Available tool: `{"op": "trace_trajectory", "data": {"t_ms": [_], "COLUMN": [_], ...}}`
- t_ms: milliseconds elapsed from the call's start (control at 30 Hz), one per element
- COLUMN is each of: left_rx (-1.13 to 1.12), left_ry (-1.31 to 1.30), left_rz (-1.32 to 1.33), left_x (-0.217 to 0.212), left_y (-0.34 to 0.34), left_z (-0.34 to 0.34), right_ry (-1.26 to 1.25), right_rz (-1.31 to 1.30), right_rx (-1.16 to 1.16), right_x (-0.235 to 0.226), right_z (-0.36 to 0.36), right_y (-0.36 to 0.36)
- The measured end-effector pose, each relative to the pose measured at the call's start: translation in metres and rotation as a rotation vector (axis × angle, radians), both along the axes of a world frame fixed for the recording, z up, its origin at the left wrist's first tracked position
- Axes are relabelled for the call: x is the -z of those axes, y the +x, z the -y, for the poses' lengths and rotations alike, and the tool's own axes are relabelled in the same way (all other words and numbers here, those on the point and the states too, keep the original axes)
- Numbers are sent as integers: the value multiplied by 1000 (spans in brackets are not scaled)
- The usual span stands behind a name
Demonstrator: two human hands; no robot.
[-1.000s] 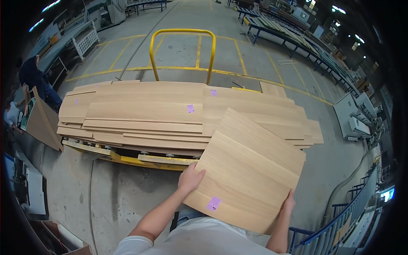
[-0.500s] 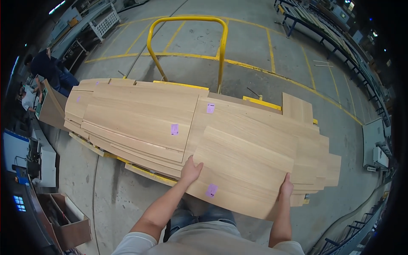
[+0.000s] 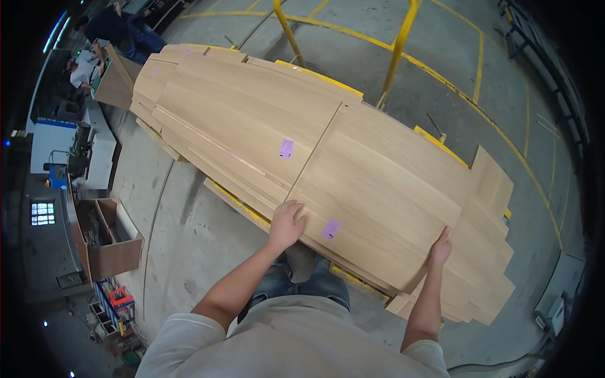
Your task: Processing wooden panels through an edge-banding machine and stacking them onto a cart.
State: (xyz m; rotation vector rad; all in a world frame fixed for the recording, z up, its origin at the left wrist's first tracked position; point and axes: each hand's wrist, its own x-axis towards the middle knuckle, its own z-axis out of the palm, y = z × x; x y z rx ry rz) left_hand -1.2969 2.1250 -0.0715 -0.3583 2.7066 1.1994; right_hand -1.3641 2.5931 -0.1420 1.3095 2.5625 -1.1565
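A light wood-grain panel [image 3: 384,189] with a purple label [image 3: 331,229] near its close edge lies on a long stack in front of me. My left hand [image 3: 287,225] is at its near left corner, thumb toward the label and fingers bent at the edge. On the panel's right edge, my right hand [image 3: 440,247] grips with the thumb up; its other fingers are hidden behind the edge. Another wood panel [image 3: 233,120] lies alongside to the left, a narrow gap between them, with a purple label on it too.
Panels of uneven sizes [image 3: 491,252] jut out at the stack's right end. Yellow supports [image 3: 239,205] and a yellow tubular handle [image 3: 397,53] frame the stack. An open wooden box [image 3: 113,252] stands at left; two people [image 3: 123,28] work at the far left.
The held panel has come down and now lies more squarely on the stack beside the left panel. My view has turned, shifting the stack's far end upward.
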Motion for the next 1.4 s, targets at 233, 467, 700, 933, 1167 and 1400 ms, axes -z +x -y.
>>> {"op": "trace_trajectory", "data": {"t_ms": [233,467,700,933,1167,1400], "left_rx": [108,465,576,552,454,546], "left_ry": [-472,-541,-623,-630,-400,-377], "left_rz": [74,145,59,78,79,61], "left_x": [23,7,21,26,20,25], "left_y": [32,10,-6,-2,-6,-6], "left_z": [31,45,63,61,60,74], "right_ry": [43,154,250,461,435,412], "right_rz": [94,127,472,541,396,340], "right_rx": [-133,-165,-482,-770,-750,-696], "right_x": [10,11,-5,-27,-9,-11], "right_z": [24,13,0,14,1,7], "right_y": [-12,-13,-27,-37,-17,-8]}}
